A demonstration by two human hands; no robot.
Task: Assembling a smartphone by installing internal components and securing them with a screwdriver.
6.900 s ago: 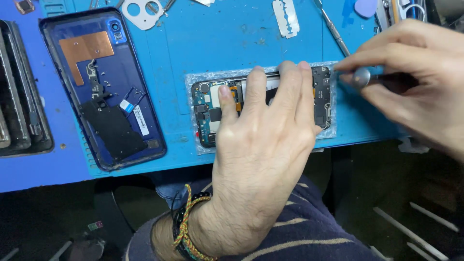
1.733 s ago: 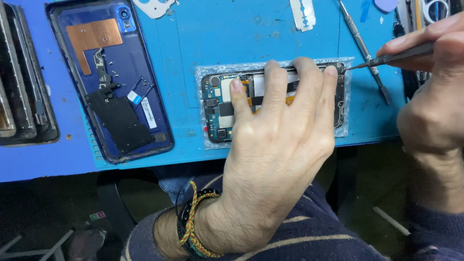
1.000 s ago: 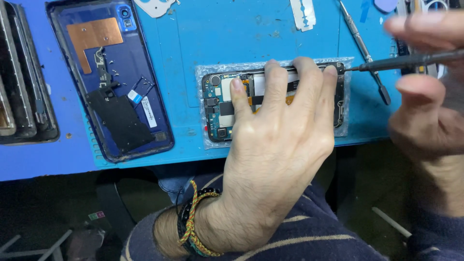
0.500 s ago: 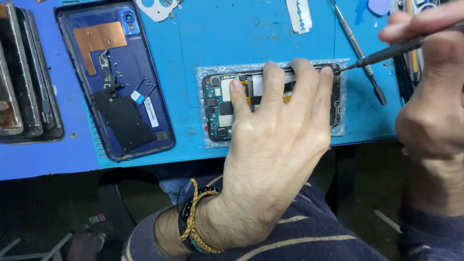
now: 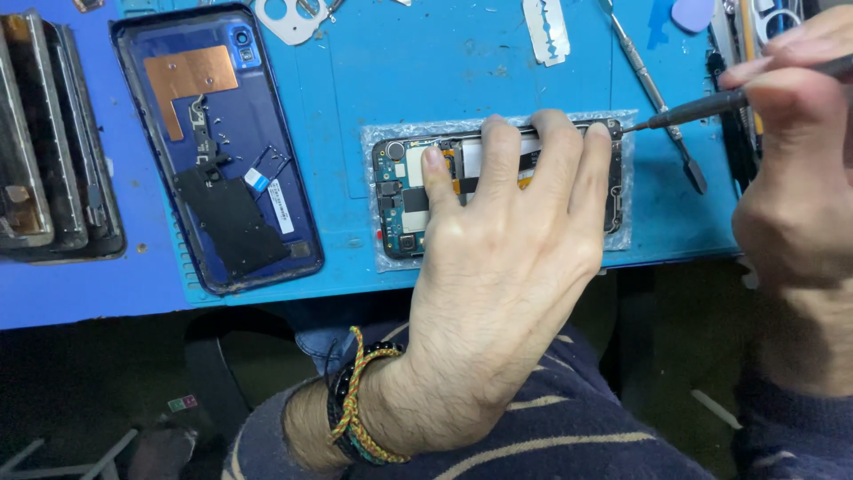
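Observation:
An opened phone [image 5: 400, 200] with its circuit board bare lies on a clear plastic sheet on the blue work mat [image 5: 426, 71]. My left hand [image 5: 506, 258] lies flat over it, fingers spread along its far edge, pressing it down. My right hand [image 5: 795, 178] grips a thin dark screwdriver [image 5: 702, 108]. The screwdriver's tip touches the phone's upper right corner. Much of the phone's middle is hidden under my left hand.
A blue phone back cover [image 5: 218, 147] with copper foil lies to the left. Stacked phone frames [image 5: 49, 142] sit at the far left. A razor blade [image 5: 545, 28], a metal pry tool [image 5: 653, 89] and a camera bezel [image 5: 289, 18] lie farther back.
My left hand has stayed pressed on the phone. My right hand has shifted and turned around the screwdriver while its tip stays at the phone's upper right corner.

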